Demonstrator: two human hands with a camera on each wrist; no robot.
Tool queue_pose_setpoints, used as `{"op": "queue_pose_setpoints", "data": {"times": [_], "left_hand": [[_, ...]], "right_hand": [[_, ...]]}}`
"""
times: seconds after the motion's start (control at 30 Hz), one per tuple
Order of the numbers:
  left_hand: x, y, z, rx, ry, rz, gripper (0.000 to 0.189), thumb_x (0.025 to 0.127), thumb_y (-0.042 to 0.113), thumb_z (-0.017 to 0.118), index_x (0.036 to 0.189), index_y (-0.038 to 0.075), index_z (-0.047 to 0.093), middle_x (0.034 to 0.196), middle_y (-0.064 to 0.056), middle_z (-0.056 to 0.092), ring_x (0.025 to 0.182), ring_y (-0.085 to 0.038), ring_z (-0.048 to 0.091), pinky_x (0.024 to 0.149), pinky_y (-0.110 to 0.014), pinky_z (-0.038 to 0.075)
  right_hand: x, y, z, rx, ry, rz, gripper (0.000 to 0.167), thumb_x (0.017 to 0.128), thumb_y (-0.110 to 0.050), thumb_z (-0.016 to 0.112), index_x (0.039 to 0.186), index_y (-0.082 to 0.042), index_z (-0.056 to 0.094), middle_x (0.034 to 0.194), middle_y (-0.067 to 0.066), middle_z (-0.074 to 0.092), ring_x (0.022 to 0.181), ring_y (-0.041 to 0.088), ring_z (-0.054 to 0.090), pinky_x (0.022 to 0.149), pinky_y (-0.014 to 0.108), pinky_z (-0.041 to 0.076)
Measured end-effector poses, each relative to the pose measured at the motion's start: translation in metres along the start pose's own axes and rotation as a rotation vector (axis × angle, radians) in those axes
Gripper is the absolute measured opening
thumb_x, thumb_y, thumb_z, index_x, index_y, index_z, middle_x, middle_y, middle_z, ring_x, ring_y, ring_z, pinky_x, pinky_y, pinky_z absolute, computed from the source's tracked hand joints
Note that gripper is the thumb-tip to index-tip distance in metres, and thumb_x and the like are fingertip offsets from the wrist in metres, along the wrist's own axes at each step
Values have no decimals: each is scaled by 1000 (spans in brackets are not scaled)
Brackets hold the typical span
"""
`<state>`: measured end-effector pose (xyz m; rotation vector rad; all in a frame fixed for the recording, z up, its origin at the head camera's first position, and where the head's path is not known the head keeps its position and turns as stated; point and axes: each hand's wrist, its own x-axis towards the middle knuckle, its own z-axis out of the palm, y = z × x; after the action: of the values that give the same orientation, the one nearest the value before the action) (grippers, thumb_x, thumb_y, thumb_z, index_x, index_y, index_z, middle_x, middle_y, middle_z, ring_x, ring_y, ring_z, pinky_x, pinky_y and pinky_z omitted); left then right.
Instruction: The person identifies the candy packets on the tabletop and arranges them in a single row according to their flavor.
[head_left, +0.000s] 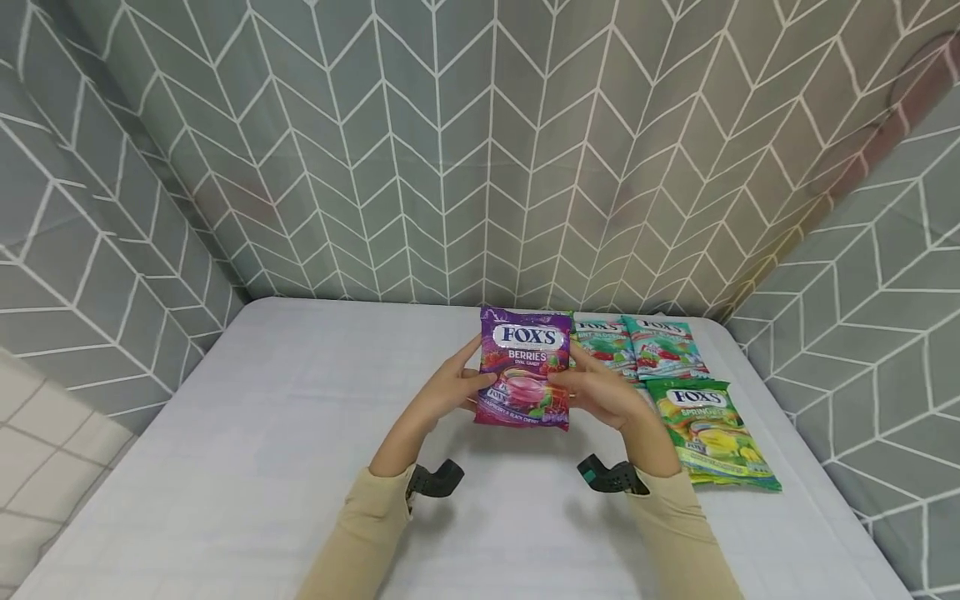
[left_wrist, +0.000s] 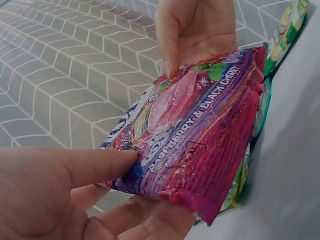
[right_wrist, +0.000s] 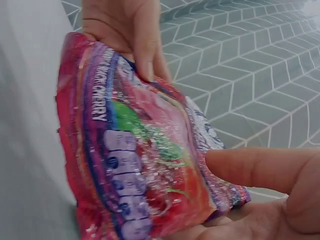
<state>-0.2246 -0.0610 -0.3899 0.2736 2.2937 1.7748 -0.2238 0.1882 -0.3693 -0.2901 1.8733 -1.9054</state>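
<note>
- Above a white, flat-topped table, in the middle of the head view, raised with a soft shadow beneath: a purple and magenta, rectangular, glossy film pouch printed "FOX'S BERRIES", held upright with the printed front toward the head camera.
- At the left edge, gripped by a bare left hand, with thumb flat on the front and fingers curled behind, best seen from the left wrist.
- At the right edge, gripped by a bare right hand, with thumb on the front and fingers behind; mostly hidden there, so impossible to tell exactly how spread.
- Farther right, on the table: two teal, rectangular film pouches side by side near the far edge, and, closer in, a yellow and green, rectangular film pouch.
- Behind the purple pouch's top right corner: a green sliver of packaging, too covered to identify.
- For a steady hold, probably best to grip both side edges at matching height and move both wrists together, without twisting the film.
- Press only lightly with the thumbs; probably filled with loose sweets, so likely to bulge or sag under a hard squeeze.
- Mind the beige right sleeve, just beside the yellow and green pouch in the head view; perhaps apt to nudge it if swung outward.
</note>
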Motion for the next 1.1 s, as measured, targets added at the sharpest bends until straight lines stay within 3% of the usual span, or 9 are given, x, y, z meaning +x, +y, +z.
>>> {"op": "queue_pose_setpoints", "data": {"times": [0.33,0.5,0.97,1.1], "left_hand": [[-6,5,-6,19,-1,-16,72,95,23,63,155,21,24,117,-23,63,86,-29,68,69,-40,57],[-6,7,-10,32,0,-23,72,94,25,63,155,24,24,117,-20,64,87,-28,68,70,-40,56],[-4,5,-11,12,-1,3,69,95,19,62,154,21,27,114,-19,65,84,-26,67,70,-40,56],[-5,6,-10,10,9,0,66,95,19,62,153,20,30,112,-19,66,84,-27,67,71,-40,56]], "right_hand": [[3,2,3,-24,-4,-52,73,97,-4,52,156,-15,11,140,28,39,111,29,57,91,46,49],[5,0,5,-42,-4,-69,72,97,-6,54,156,-15,13,140,27,40,112,29,57,90,46,50],[5,-3,5,-43,-3,-85,66,99,-5,49,155,-10,15,135,24,47,104,22,61,87,45,51],[4,-3,6,-52,28,-68,62,99,-7,51,152,-1,20,121,16,56,96,17,62,82,37,53]]}}
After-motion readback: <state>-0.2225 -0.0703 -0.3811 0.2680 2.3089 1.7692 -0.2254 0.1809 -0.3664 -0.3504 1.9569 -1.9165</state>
